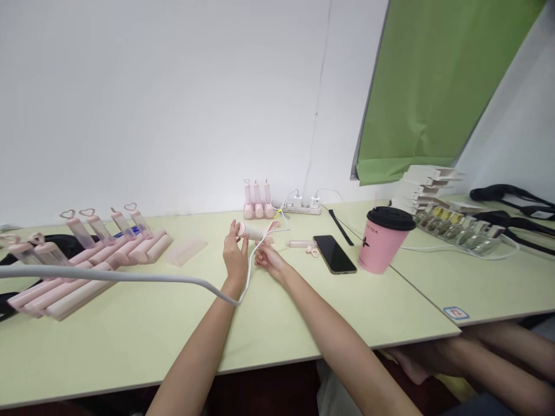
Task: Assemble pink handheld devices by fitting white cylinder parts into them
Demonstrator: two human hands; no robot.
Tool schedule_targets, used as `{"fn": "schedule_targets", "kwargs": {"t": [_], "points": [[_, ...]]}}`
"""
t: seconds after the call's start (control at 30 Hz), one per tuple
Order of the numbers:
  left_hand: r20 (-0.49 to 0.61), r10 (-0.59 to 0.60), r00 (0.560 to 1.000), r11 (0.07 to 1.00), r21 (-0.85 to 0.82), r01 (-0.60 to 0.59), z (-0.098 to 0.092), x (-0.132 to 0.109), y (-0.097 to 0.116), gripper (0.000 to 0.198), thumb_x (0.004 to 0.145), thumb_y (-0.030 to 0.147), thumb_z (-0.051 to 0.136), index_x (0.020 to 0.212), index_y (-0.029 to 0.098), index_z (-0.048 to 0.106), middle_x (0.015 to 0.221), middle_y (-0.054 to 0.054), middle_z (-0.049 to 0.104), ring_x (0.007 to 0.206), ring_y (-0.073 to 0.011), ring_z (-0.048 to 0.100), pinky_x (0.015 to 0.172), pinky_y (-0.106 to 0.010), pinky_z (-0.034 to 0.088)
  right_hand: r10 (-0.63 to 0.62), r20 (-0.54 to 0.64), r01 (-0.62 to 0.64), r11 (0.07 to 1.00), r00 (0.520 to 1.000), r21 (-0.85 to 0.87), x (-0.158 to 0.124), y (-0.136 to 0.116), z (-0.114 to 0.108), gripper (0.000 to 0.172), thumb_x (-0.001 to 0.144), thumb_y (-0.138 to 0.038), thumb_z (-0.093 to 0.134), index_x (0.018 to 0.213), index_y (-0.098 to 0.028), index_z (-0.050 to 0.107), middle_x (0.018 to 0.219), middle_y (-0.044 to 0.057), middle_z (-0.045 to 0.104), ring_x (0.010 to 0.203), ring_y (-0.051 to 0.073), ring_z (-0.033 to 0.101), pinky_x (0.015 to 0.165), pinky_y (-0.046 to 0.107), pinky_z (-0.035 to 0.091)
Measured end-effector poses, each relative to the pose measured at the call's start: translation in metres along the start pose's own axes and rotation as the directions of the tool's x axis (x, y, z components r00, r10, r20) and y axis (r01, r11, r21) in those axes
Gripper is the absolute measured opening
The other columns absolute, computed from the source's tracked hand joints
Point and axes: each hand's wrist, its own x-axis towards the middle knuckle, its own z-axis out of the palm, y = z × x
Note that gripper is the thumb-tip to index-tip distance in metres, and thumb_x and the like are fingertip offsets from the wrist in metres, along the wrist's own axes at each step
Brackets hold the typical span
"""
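My left hand (pixel 235 257) is closed around a pale pink and white cylinder (pixel 252 232), which lies sideways with its round end toward the left. My right hand (pixel 269 259) is at the cylinder's right end with its fingers curled; what they pinch is hidden. A pink part (pixel 273 225) shows just above the right fingers. A thick white cable (pixel 173 278) crosses in front of my left wrist and runs up between the hands. To the right of my right hand lie a clear pink tube (pixel 301 244) and a small pink loop-topped piece (pixel 313 251).
Pink cylinders with heart-loop tubes (pixel 108 248) lie at the left. Three pink pieces (pixel 258 199) stand by a power strip (pixel 303 209). Rightward are a phone (pixel 333 254), black strap (pixel 340 227), pink cup (pixel 384 242), bottles (pixel 459 231) and white trays (pixel 427 185). Someone's bare legs (pixel 485 352) show below.
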Motion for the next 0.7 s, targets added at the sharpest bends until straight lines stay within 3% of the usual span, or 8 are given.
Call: {"fn": "schedule_targets", "kwargs": {"t": [0.13,0.27,0.37,0.43,0.53,0.6,0.67,0.7], "points": [[0.098,0.047,0.994,0.995,0.087,-0.056,-0.004,0.000,0.003,0.040,0.084,0.028,0.046,0.123,0.022,0.047,0.133,-0.009,0.046,0.117,-0.0192,0.047,0.086,-0.032,0.047,0.005,0.010,-0.006,0.999,1.000,0.037,-0.002,0.000,0.003,0.031,0.070,-0.044,0.062,0.080,-0.022,0.043,0.042,-0.016,0.031,0.034,0.003,0.017,0.055,0.019,0.040],[0.197,0.123,0.973,0.983,0.111,-0.147,-0.005,-0.001,0.009,0.043,0.081,0.028,0.052,0.123,0.025,0.047,0.136,-0.006,0.043,0.118,-0.0197,0.045,0.084,-0.030,0.048,-0.004,0.026,0.002,0.997,1.000,0.073,0.001,-0.002,0.005,0.030,0.075,-0.048,0.053,0.068,-0.021,0.042,0.042,-0.011,0.035,0.038,0.005,0.029,0.058,0.022,0.042],[0.155,0.134,0.979,0.981,0.118,-0.153,-0.005,0.004,0.011,0.036,0.081,0.028,0.052,0.117,0.025,0.051,0.129,-0.007,0.048,0.113,-0.0184,0.049,0.078,-0.027,0.050,0.000,0.018,-0.001,0.998,1.000,0.070,0.004,-0.001,0.004,0.030,0.079,-0.048,0.047,0.068,-0.021,0.044,0.044,-0.009,0.041,0.039,0.007,0.034,0.057,0.023,0.042],[0.110,0.115,0.987,0.990,0.067,-0.123,-0.006,0.009,0.009,0.038,0.079,0.030,0.055,0.115,0.023,0.051,0.123,-0.008,0.050,0.107,-0.0174,0.052,0.070,-0.024,0.052,-0.028,-0.064,0.030,0.999,0.998,0.039,0.005,-0.003,0.003,0.027,0.080,-0.046,0.044,0.073,-0.021,0.046,0.045,-0.010,0.044,0.036,0.006,0.031,0.057,0.022,0.042],[0.038,0.012,0.999,1.000,-0.005,-0.012,-0.012,0.020,-0.001,0.044,0.072,0.034,0.062,0.112,0.020,0.050,0.115,-0.008,0.054,0.093,-0.0159,0.057,0.059,-0.022,0.052,-0.075,-0.182,0.057,0.993,0.980,-0.102,0.006,-0.009,0.001,0.024,0.080,-0.043,0.045,0.088,-0.021,0.049,0.047,-0.009,0.049,0.033,0.006,0.032,0.053,0.021,0.041],[-0.012,-0.078,0.997,0.997,-0.010,0.078,-0.017,0.026,-0.011,0.046,0.069,0.035,0.065,0.110,0.019,0.049,0.110,-0.007,0.055,0.082,-0.0139,0.059,0.059,-0.023,0.052,-0.092,-0.168,0.052,0.972,0.982,-0.228,0.005,-0.013,-0.001,0.031,0.081,-0.045,0.043,0.100,-0.021,0.050,0.050,-0.007,0.054,0.034,0.007,0.036,0.048,0.020,0.039],[-0.082,-0.153,0.985,0.988,0.001,0.154,-0.023,0.031,-0.025,0.047,0.067,0.035,0.066,0.108,0.018,0.050,0.108,-0.006,0.056,0.074,-0.0116,0.059,0.065,-0.025,0.052,-0.113,-0.127,0.049,0.903,0.985,-0.426,0.003,-0.017,-0.003,0.034,0.082,-0.044,0.040,0.105,-0.021,0.053,0.056,-0.004,0.060,0.037,0.008,0.040,0.047,0.020,0.037],[-0.125,-0.195,0.973,0.981,-0.003,0.196,-0.025,0.033,-0.032,0.047,0.067,0.035,0.067,0.107,0.018,0.049,0.108,-0.006,0.056,0.072,-0.0108,0.060,0.067,-0.025,0.052,-0.141,-0.123,0.048,0.822,0.982,-0.567,0.001,-0.020,-0.005,0.032,0.083,-0.042,0.041,0.102,-0.022,0.056,0.061,-0.002,0.063,0.041,0.009,0.043,0.048,0.021,0.038]]}}
